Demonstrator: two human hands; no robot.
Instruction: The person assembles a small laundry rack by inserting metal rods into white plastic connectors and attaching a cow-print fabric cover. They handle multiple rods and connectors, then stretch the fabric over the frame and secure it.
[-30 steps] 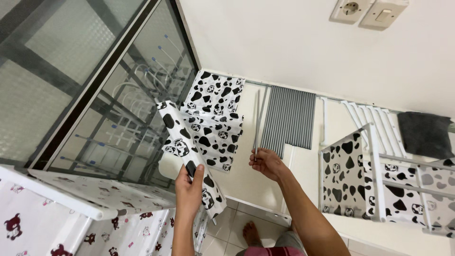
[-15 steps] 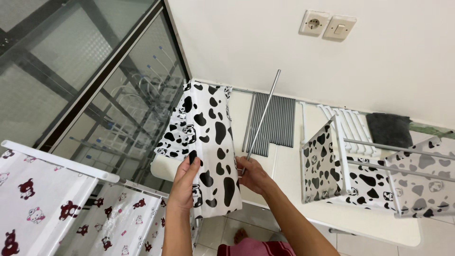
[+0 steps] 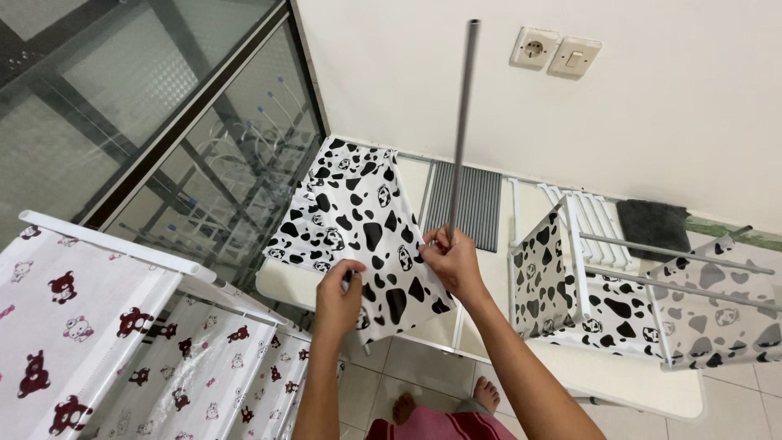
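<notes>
**Two hands, one pole, a lot of cow print**

Both forearms are reaching up and away from the body, hands close together over the floor tiles (image 3: 423, 358). The left hand (image 3: 340, 295) is pinching the lower edge of a cow-print fabric panel (image 3: 376, 244), fingers closed on it. The right hand (image 3: 453, 262) is closing tight around the bottom end of a thin grey metal pole (image 3: 461, 122) – the pole is standing nearly upright, its top reaching up in front of the wall. The right hand is also touching the fabric's edge.

Down at the lower left, a white rack with cartoon-animal fabric shelves (image 3: 122, 326) is sitting just beside the arms. Past the hands, a white table (image 3: 635, 383) is carrying a half-built cow-print shelf frame (image 3: 643, 293), a bundle of grey rods (image 3: 476, 204) lying flat, white tubes and a dark grey cloth (image 3: 652, 224) – more cow-print pieces are lying behind the held panel.

Far back: a plain white wall with a socket and a switch (image 3: 555, 50), and a frosted-glass door with a dark frame (image 3: 138, 106) on the left.
</notes>
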